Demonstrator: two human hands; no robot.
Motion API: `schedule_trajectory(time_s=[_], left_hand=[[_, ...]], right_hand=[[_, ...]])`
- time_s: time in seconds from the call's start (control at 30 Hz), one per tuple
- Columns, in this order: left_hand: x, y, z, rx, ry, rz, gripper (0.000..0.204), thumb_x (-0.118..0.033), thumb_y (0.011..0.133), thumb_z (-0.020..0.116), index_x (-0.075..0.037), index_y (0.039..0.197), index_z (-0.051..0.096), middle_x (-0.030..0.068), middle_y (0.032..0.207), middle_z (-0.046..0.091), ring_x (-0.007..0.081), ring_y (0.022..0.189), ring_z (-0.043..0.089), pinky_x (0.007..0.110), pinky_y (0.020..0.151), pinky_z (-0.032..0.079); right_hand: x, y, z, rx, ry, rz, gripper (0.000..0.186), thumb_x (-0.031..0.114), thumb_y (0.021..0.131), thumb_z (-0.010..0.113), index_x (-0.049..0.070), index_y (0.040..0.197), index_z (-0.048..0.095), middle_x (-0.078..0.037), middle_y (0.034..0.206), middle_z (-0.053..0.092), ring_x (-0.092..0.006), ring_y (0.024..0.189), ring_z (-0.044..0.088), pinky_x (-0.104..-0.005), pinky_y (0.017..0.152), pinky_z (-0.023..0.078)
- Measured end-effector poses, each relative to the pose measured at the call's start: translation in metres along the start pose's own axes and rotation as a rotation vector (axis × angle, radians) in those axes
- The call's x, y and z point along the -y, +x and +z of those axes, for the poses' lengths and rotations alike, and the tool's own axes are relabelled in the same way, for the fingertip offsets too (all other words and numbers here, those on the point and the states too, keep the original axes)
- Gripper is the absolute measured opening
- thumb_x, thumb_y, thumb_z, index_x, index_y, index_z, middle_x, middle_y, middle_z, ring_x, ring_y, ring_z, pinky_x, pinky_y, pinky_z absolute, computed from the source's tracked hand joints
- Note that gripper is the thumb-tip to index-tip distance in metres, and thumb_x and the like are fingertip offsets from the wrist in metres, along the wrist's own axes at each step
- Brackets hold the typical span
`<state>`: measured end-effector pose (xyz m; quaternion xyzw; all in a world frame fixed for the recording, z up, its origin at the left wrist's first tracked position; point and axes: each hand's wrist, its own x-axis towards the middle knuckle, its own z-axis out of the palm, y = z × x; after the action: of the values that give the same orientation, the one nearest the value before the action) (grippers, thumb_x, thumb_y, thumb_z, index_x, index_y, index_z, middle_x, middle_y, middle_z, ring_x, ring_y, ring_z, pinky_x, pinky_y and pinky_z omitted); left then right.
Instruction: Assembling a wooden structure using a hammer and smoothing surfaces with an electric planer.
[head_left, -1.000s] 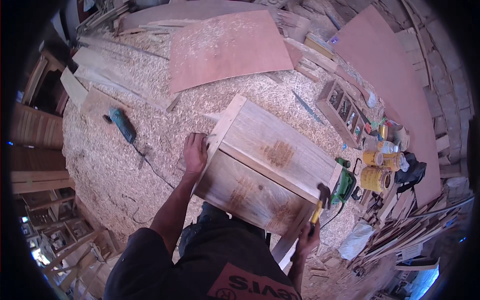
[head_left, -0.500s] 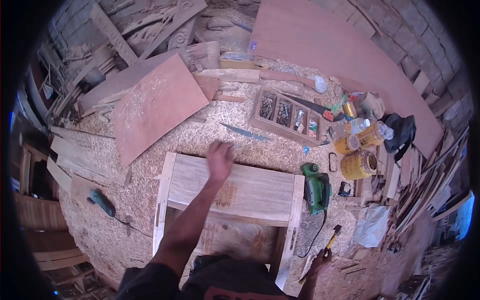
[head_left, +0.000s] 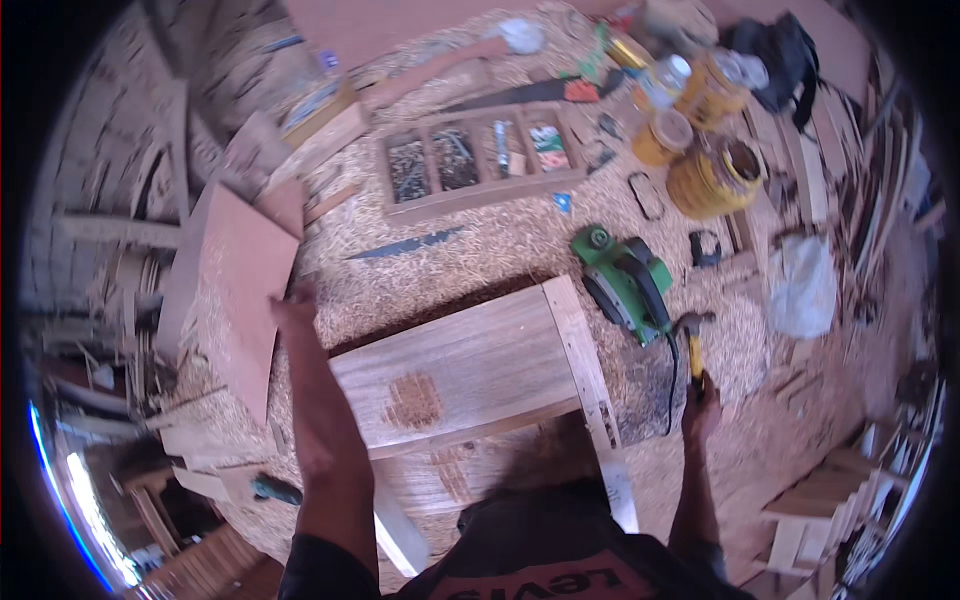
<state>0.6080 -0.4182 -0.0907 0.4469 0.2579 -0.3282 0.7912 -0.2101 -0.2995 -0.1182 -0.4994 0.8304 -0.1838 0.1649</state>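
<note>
My right hand [head_left: 703, 408] is closed around the yellow-and-black handle of a hammer [head_left: 695, 343], with its dark head up beside the green electric planer [head_left: 628, 285]. To the left, my left hand [head_left: 295, 306] reaches over the shavings, close to the edge of a reddish plywood sheet [head_left: 240, 280]. Blur hides its fingers, so whether it touches the sheet or holds anything is unclear. Between my arms lies a pale wooden frame with a panel [head_left: 480, 355], marked by a brown patch.
A divided wooden box [head_left: 480, 195] of nails or screws stands beyond the frame, with a saw blade [head_left: 405, 243] near it. Yellow jars [head_left: 715, 178] stand at the far right. A cord runs from the planer, and a green power tool [head_left: 275, 489] lies at lower left.
The view has turned, shifting and tilting the scene. My left hand has moved off the panel toward the plywood sheet. My right hand has raised the hammer closer to the planer.
</note>
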Motion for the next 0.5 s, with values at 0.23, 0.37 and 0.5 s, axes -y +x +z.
schedule_trajectory(time_s=[0.23, 0.37, 0.5], left_hand=[[-0.113, 0.004, -0.019, 0.085, -0.112, 0.047, 0.047, -0.04, 0.101, 0.054, -0.002, 0.128, 0.06, 0.0159, 0.118, 0.065, 0.0284, 0.101, 0.063, 0.046, 0.085, 0.058], [-0.088, -0.025, -0.032, 0.306, -0.293, 0.088, 0.026, -0.017, 0.098, 0.064, 0.005, 0.112, 0.064, 0.0155, 0.106, 0.071, 0.0257, 0.09, 0.07, 0.036, 0.082, 0.063], [-0.04, -0.108, -0.004, 0.657, -0.148, 0.073, 0.018, -0.005, 0.099, 0.06, 0.007, 0.112, 0.062, 0.0182, 0.105, 0.071, 0.0264, 0.091, 0.07, 0.037, 0.083, 0.064]], right_hand=[[0.051, 0.036, 0.013, 0.025, 0.179, -0.162, 0.03, 0.017, 0.1, 0.061, 0.001, 0.126, 0.066, -0.02, 0.115, 0.062, -0.0342, 0.107, 0.059, -0.0402, 0.093, 0.048], [0.109, 0.038, 0.009, 0.081, 0.338, -0.2, 0.038, 0.025, 0.104, 0.056, -0.004, 0.129, 0.063, -0.023, 0.118, 0.06, -0.0367, 0.11, 0.058, -0.0422, 0.095, 0.047], [0.153, 0.032, 0.0, 0.156, 0.397, -0.234, 0.055, 0.038, 0.103, 0.056, -0.007, 0.134, 0.056, -0.026, 0.122, 0.058, -0.0399, 0.111, 0.058, -0.0452, 0.096, 0.046]])
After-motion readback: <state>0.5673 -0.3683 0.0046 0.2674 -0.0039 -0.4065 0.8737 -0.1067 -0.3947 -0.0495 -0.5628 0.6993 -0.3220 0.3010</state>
